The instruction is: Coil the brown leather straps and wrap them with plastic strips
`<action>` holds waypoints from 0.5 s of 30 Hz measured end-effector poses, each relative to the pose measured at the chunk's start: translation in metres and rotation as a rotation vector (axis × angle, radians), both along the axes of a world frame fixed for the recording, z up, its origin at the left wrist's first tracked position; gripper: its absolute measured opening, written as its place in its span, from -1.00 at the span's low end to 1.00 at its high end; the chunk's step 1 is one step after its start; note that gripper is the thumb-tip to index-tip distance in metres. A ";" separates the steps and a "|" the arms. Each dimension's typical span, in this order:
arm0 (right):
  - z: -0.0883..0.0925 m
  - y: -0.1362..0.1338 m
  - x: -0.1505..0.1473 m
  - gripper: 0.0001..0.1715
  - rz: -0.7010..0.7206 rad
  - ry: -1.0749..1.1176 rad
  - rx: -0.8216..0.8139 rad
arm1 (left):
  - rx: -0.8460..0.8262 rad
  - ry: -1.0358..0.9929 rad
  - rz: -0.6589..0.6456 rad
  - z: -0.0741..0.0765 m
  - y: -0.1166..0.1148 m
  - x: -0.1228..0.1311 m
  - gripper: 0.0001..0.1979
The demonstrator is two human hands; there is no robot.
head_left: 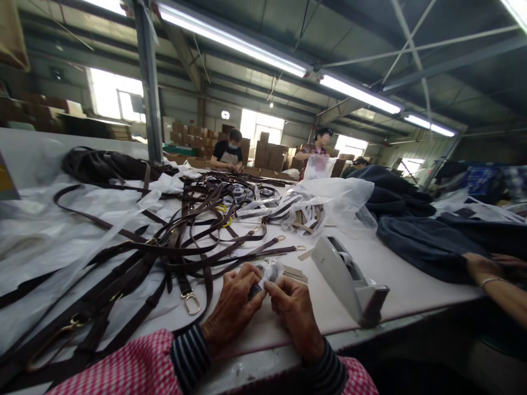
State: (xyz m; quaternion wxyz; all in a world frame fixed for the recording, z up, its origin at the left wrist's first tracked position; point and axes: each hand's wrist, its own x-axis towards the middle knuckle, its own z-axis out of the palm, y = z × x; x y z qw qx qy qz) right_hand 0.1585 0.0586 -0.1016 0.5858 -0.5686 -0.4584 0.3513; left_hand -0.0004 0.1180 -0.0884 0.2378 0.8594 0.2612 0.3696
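Observation:
Near the table's front edge, my left hand [235,303] has its fingers closed on a small bundle wrapped in clear plastic [272,270], with a dark piece showing at the fingertips. My right hand [294,311] pinches the same plastic from the other side, thumb and forefinger together. The two hands almost touch. Just beyond them a flat beige strip [295,274] lies on the table. Dark brown straps with metal clasps [190,303] spread to the left of my hands. A grey tape dispenser [349,280] stands to the right of my right hand.
Piled straps [111,164] and crumpled plastic [33,225] cover the white table's left side. A plastic bag of beige straps [308,216] lies beyond the dispenser. At right, a person's hand [483,269] touches dark cloth [424,247]. Two people [228,151] work across the table.

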 end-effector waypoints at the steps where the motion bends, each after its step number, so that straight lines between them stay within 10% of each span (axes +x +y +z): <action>1: -0.001 0.000 0.000 -0.46 -0.015 -0.016 0.022 | -0.036 -0.009 -0.029 0.003 -0.001 -0.001 -0.86; 10: 0.022 -0.015 -0.015 -0.43 -0.149 -0.129 0.253 | -0.221 -0.165 -0.169 0.041 -0.024 -0.012 -0.73; 15: 0.024 -0.016 -0.025 -0.38 -0.103 0.221 0.224 | -0.167 -0.203 -0.079 0.064 -0.044 -0.014 -0.75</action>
